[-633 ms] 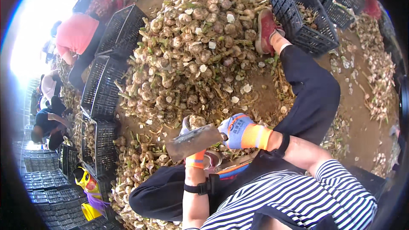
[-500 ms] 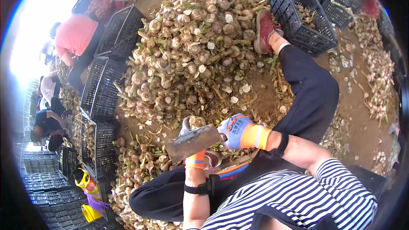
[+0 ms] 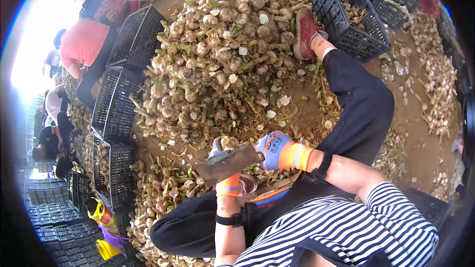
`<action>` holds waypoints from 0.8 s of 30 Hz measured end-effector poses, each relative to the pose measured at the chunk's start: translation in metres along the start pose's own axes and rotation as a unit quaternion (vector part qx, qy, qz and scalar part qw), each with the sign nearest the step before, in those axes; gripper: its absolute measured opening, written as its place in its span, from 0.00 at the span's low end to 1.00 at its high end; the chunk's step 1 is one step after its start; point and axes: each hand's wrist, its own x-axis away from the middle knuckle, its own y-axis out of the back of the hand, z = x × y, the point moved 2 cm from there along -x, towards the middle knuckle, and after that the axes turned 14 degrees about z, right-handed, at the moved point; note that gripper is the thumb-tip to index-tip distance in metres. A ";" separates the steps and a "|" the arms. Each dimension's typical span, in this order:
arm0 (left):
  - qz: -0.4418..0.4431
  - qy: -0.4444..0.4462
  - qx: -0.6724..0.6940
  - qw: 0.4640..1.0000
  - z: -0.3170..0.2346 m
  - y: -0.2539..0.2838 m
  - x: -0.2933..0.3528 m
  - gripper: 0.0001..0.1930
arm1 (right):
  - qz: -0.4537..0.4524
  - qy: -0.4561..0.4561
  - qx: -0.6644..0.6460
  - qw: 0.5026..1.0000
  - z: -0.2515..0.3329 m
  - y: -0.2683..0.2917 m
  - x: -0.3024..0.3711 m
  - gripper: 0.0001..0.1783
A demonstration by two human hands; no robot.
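In a blue and orange work glove, my right hand (image 3: 278,151) is closed round the handle of a broad cleaver (image 3: 227,164). Its dark, dirt-stained blade points left and lies across the front of my left hand (image 3: 216,149), hiding much of it. My left hand, gloved alike, grips a garlic bulb (image 3: 230,142) just above the blade's upper edge. Beyond both hands rises a large heap of garlic bulbs (image 3: 213,69) with stems and roots. More bulbs (image 3: 168,188) lie left of my left hand, beside my bent leg.
Black plastic crates (image 3: 118,104) line the left side, with stacked crates (image 3: 54,217) at lower left near a yellow and purple bag (image 3: 106,217). Another crate (image 3: 349,17) stands beyond my red shoe (image 3: 306,34). A co-worker in pink (image 3: 84,42) bends at upper left. Garlic (image 3: 435,74) covers ground at right.
The cleaver's blade has shifted slightly right and tilted a little, still across my left hand. Both hands keep their grip. The view has moved slightly.
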 end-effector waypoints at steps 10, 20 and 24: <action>-0.173 -0.085 -0.256 0.947 -0.085 -0.049 0.031 0.24 | -0.201 -0.064 -0.351 0.912 -0.050 -0.025 -0.031 0.13; -0.022 -0.277 0.198 0.940 -0.088 -0.015 0.040 0.10 | -0.004 -0.048 -0.488 0.872 -0.017 -0.062 -0.059 0.06; 0.077 -0.463 0.506 0.724 -0.170 0.075 0.125 0.19 | -0.099 0.032 -0.817 0.567 -0.054 -0.057 -0.044 0.07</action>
